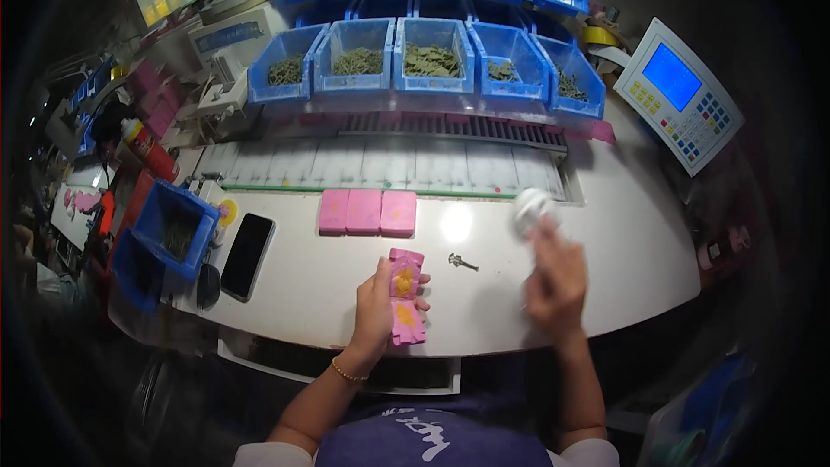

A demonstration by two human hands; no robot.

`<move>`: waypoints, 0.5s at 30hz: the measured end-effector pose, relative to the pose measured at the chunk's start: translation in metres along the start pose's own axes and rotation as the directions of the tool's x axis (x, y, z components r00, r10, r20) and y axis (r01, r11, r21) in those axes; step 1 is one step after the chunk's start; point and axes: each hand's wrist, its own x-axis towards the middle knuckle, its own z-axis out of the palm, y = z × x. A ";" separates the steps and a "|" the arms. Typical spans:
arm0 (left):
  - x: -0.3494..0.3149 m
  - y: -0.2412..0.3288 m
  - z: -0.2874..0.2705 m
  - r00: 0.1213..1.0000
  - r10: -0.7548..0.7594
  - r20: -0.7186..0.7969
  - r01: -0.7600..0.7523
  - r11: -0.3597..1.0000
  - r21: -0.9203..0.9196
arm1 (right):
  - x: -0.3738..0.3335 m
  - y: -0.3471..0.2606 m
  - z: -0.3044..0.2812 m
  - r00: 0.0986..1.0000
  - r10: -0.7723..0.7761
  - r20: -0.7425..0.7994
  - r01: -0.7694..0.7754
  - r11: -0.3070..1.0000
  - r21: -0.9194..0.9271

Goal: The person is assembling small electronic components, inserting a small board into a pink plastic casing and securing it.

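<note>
My left hand [373,307] is wrapped round a pink two-part mould [408,311], with yellow-stained hollows facing up in both halves. Over the right side of the table, my right hand [558,281] is smeared by motion. Its fingertips meet a round white object [534,207], also blurred; I cannot make out its kind or whether the fingers grip it. Between my hands lies a small greyish metal-looking piece [463,262] with a stem. Three closed pink blocks [367,212] stand side by side beyond the left hand.
A lined white strip [380,164] with a green front edge crosses the table's back. Blue bins [434,60] of small greenish-grey pieces rise behind it. A phone [248,257] and blue trays [177,225] lie left; a keypad panel [679,91] with a screen stands right.
</note>
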 end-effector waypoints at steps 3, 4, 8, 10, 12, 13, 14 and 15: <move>-0.003 0.004 0.014 0.995 -0.072 0.066 0.072 0.997 0.007 | -0.011 -0.056 0.029 0.902 -0.418 0.112 0.395 0.901 0.182; -0.002 -0.002 0.014 1.000 0.004 0.029 -0.003 0.999 -0.046 | -0.010 -0.058 0.032 0.903 -0.416 0.109 0.394 0.901 0.179; -0.021 0.000 0.014 0.997 0.018 0.082 -0.015 0.999 -0.035 | 0.004 -0.058 0.035 0.934 -0.276 0.228 0.239 0.955 0.177; -0.034 0.010 0.020 0.993 0.031 0.112 -0.034 0.999 0.025 | 0.010 -0.058 0.034 0.954 -0.206 0.218 0.159 0.963 0.216; -0.029 0.003 0.010 0.992 0.058 0.115 -0.064 0.997 0.049 | 0.012 -0.055 0.030 0.958 -0.181 0.221 0.125 0.962 0.243; -0.025 0.000 0.006 0.989 0.082 0.123 -0.091 0.993 0.072 | 0.014 -0.055 0.026 0.963 -0.151 0.225 0.089 0.960 0.266; -0.020 -0.002 0.003 0.990 0.082 0.114 -0.090 0.993 0.069 | 0.010 -0.062 0.018 0.968 -0.090 0.235 0.006 0.942 0.337; -0.018 -0.002 0.005 0.983 0.168 0.078 -0.175 0.981 0.088 | -0.001 -0.066 0.011 0.964 -0.099 0.246 -0.009 0.914 0.407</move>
